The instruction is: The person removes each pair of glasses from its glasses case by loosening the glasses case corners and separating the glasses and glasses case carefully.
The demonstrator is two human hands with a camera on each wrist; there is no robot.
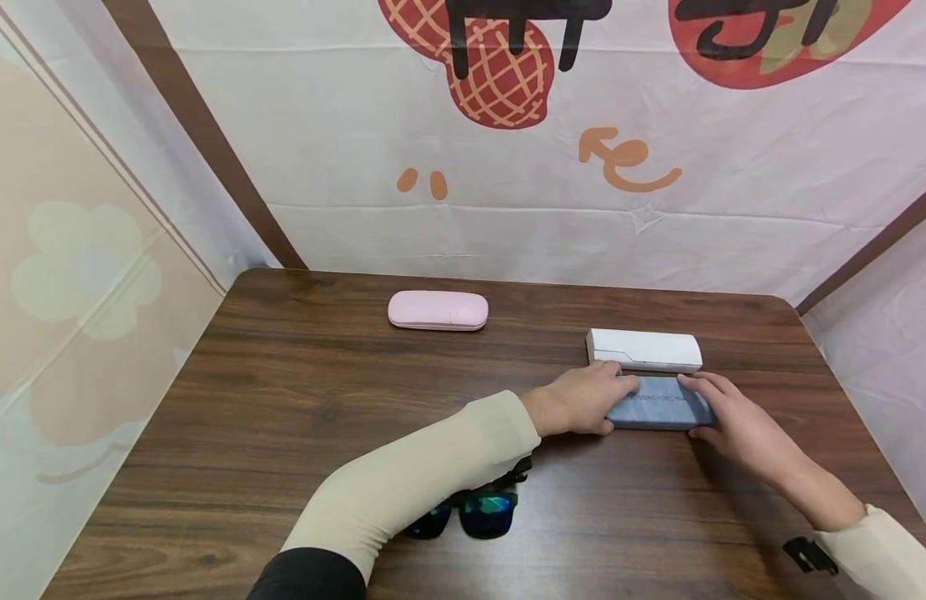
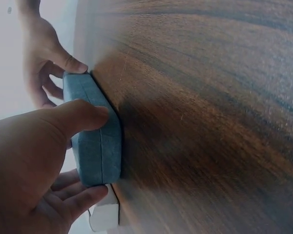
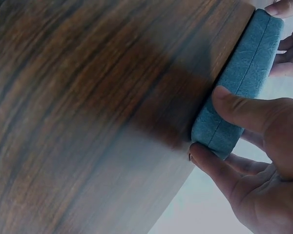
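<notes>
Slim blue hard case between two hands

Left wrist: pinched at one end by the left hand; probably light, stiff.

Right wrist: pinched opposite by the right hand; creased cover, likely grippy, best held by its ends.

Head: on the brown wood-grain desk, just nearer than the long white box, perhaps in the way. Well left of the box, rounded pink case; nearer, part-hidden blue-lensed sunglasses.

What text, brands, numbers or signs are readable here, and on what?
Nothing reads surely enough to quote.
Blue case: one row of lettering on top, too small to read.
Backdrop: dark strokes cut off by the top edge; can't tell if they're characters.
Backdrop, lower: orange curl with an arrow-like tip, no words.
Pink case, white case, sunglasses: no text visible.
</notes>
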